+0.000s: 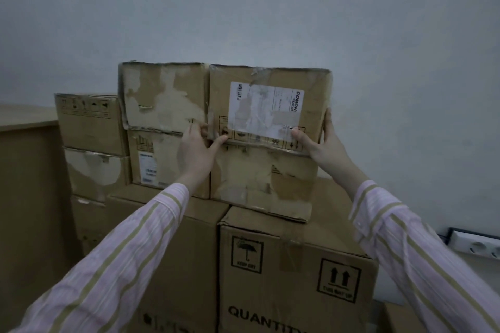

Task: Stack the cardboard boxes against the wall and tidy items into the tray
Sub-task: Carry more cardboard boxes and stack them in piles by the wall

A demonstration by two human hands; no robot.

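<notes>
Labelled box (270, 105) is at the top right of the stack, against the wall (243, 8), roughly level. It sits on a torn box (259, 184) and its left side is just beside the worn box (162, 97).

Left hand (194, 149) grips the lower-left corner of the labelled box: thumb on the front face, fingers tucked into the seam between it and the worn box. Right hand (324, 143) grips the lower-right corner: thumb on the front near the white shipping label (266, 113), fingers running up the right side. Both are clamped on the box, neither spread free.

The worn box sits on another small box (159, 159). Both top columns rest on two large cartons, the right carton (292, 273) printed "QUANTITY" with keep-dry and this-way-up marks, the left carton (186, 246) touching it. A lower side stack (92, 143) stands further left, next to a wooden cabinet (27, 170).

A white power strip (479, 246) lies at far right, well apart from the boxes. Striped sleeves (121, 265) cover both arms.
</notes>
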